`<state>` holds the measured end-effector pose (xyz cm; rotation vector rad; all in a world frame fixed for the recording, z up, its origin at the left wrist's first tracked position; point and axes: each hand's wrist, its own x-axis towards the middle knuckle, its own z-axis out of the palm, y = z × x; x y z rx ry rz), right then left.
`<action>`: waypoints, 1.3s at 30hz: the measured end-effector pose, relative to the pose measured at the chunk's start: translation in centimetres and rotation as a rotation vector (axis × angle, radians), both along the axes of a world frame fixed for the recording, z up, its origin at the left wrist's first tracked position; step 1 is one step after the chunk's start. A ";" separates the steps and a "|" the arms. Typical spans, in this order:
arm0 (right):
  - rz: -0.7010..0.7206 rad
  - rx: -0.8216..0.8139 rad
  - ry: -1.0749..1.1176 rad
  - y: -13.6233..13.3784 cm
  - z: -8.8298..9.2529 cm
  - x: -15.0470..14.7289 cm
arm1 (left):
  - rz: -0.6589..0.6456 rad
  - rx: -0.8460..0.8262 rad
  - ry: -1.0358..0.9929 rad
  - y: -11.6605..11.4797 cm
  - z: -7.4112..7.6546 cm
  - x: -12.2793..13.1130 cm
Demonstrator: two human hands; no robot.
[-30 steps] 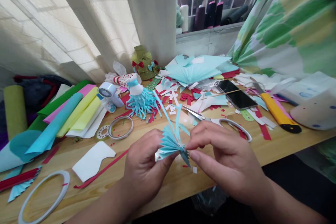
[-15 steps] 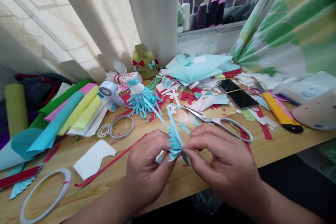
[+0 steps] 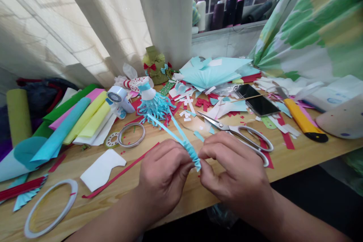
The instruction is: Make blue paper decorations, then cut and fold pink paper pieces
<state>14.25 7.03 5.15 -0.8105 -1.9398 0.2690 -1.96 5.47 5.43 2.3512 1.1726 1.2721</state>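
On the left of the wooden table [image 3: 119, 194] lie a big white tape ring [image 3: 51, 207], rolled sheets of coloured paper [image 3: 79, 117] and a smaller tape ring [image 3: 131, 135]. In the middle, near the table's front edge, the left hand [image 3: 166, 176] and the right hand [image 3: 236, 176] hold a folded blue paper strip [image 3: 193, 155] between them, just above the wood. Each thumb and first finger is pressed tight on the folds, one hand on each side. The strip's loose tail runs back toward a blue fringed paper doll [image 3: 153, 106]. The paper looks thin, light and soft, so it would likely crumple or rip if squeezed hard. The stacked folds seem the safest place to pinch. To the right lie scissors [image 3: 235, 131], a phone [image 3: 256, 104] and a yellow cutter knife [image 3: 302, 121].
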 end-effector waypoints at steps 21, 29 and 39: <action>0.107 -0.181 0.019 1.0 0.3 0.8 | 0.091 -0.494 -0.353 0.2 -0.6 0.2; 0.013 -0.087 -0.014 0.9 -0.3 -0.1 | 0.117 -0.427 -0.273 0.2 -0.7 0.4; -0.006 -0.011 -0.038 0.8 -0.6 0.1 | 0.212 -0.435 -0.303 0.2 -0.8 0.6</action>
